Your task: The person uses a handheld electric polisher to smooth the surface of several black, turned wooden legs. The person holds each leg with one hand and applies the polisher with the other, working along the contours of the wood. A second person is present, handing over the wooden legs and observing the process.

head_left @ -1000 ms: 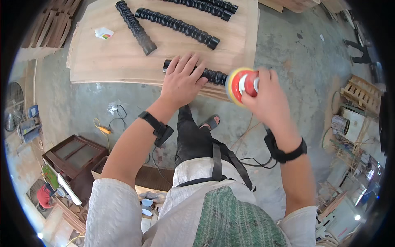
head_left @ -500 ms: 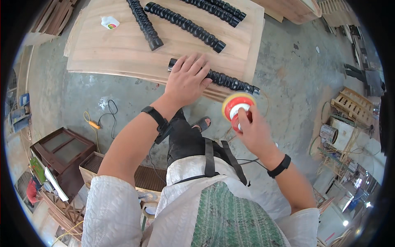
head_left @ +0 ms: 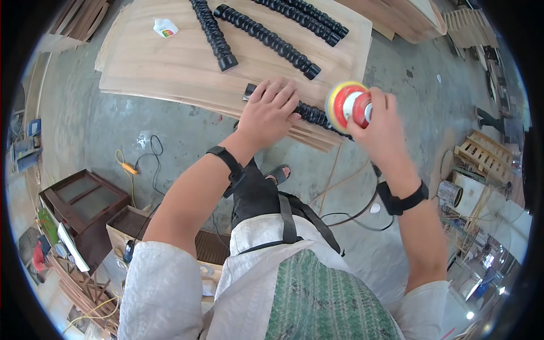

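Note:
My left hand [head_left: 268, 111] is laid over a black turned spindle [head_left: 313, 114] at the near edge of the wooden panel stack [head_left: 147, 68]. Its fingers drape across the shaft, and the thumb rests on the near side. My right hand [head_left: 383, 127] grips a red and white disc sander [head_left: 355, 107] with a yellow-edged pad. The pad is tilted at the spindle's right end and partly covers it; I cannot tell whether they touch. Farther back on the panels lie more black spindles [head_left: 266, 39], with a white plastic bottle [head_left: 165, 28] to their left.
A hose [head_left: 365, 207] runs from under my right wrist toward my legs. On the floor to the left are a yellow power strip [head_left: 130, 169] with a dark cord and a brown framed cabinet [head_left: 85, 195]. A wooden pallet [head_left: 486, 154] stands at the right.
The sander in my right hand has moved up and right, turning its pad toward the spindle's right end. My left hand stays on the spindle. The whole view has shifted slightly.

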The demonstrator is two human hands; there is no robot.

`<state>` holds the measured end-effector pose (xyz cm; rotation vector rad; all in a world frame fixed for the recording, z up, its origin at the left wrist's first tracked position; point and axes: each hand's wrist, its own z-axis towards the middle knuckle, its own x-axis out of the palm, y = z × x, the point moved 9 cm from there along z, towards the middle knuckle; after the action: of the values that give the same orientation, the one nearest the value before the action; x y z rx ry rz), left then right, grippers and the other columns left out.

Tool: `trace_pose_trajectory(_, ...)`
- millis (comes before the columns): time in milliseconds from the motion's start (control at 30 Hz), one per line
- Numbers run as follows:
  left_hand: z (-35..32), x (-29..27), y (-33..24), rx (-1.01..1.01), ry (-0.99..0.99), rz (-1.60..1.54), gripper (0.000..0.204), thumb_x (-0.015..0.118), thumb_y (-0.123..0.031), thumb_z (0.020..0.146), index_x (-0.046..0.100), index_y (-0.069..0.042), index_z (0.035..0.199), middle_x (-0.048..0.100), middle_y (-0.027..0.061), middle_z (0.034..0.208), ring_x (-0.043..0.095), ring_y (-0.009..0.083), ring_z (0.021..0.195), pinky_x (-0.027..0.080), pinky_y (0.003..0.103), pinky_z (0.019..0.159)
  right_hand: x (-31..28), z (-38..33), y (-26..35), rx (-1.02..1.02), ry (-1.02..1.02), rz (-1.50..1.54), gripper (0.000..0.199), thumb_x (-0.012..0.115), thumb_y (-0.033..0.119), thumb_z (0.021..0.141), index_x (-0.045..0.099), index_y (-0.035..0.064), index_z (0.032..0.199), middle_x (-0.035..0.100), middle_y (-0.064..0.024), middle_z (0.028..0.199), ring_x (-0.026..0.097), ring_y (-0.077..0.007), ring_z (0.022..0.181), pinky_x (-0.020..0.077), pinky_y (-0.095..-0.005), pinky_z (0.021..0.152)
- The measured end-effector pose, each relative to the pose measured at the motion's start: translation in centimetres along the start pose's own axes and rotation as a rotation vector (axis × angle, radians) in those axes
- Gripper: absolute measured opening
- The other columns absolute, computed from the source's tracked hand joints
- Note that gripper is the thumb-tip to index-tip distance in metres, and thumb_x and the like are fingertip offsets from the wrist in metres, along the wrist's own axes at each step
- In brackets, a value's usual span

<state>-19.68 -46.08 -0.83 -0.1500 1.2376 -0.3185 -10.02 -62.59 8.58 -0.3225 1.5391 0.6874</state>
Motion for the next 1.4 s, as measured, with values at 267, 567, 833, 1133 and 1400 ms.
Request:
trace_pose_trajectory(267,-0.1,-0.1,0.3,0.007,0.034,-0.038,0.046,0.062,-0.029,0.093,0.059,-0.011,0.136,0.054,0.0067,0.148,0.046,0.0269,0.140,0.031,0.043,0.118,4.2,-2.0,4.7,-0.137,0.266,-0.009,0.060,0.081,0.021,0.073,0.053,0.0030,0.123,0.054,-0.0184,0.108,0.066,-0.0370,0.088,0.0563,-0.0455,0.071)
trace_pose_trajectory(567,0.1,-0.1,0.9,-0.052,0.084,-0.166,0.049,0.056,-0.016,0.095,0.054,-0.009,0.143,0.049,0.0072,0.153,0.042,0.0244,0.144,0.029,0.043,0.118,3.9,-7.1,7.7,-0.399,0.132,0.043,0.051,0.078,0.011,0.075,0.058,0.0048,0.121,0.052,-0.0153,0.102,0.062,-0.0328,0.083,0.0550,-0.0419,0.066)
trace_pose_trajectory(833,0.2,0.3,1.3,-0.098,0.121,-0.258,0.055,0.052,-0.009,0.093,0.045,-0.006,0.148,0.048,0.0102,0.153,0.040,0.0258,0.145,0.027,0.043,0.120,1.5,2.3,3.2,-0.023,0.139,-0.043,0.061,0.081,0.015,0.074,0.053,0.0065,0.128,0.053,-0.0183,0.110,0.065,-0.0411,0.089,0.0576,-0.0487,0.076)
trace_pose_trajectory(1133,0.2,-0.3,0.4,-0.022,0.089,-0.182,0.046,0.062,-0.023,0.093,0.058,-0.006,0.135,0.049,0.0101,0.152,0.040,0.0254,0.144,0.028,0.045,0.120,-2.4,2.6,-4.4,0.405,-0.672,0.964,0.065,0.080,0.013,0.082,0.041,-0.0044,0.132,0.049,-0.0166,0.125,0.058,-0.0220,0.107,0.0498,-0.0354,0.093)
trace_pose_trajectory(1400,-0.5,0.0,-0.3,0.052,0.089,-0.057,0.049,0.066,-0.031,0.089,0.060,-0.004,0.130,0.052,0.0147,0.146,0.043,0.0300,0.141,0.030,0.047,0.118,-9.0,-1.7,-1.6,0.138,-0.734,0.421,0.067,0.077,0.008,0.084,0.038,-0.0033,0.137,0.044,-0.0177,0.130,0.050,-0.0263,0.118,0.0416,-0.0399,0.104)
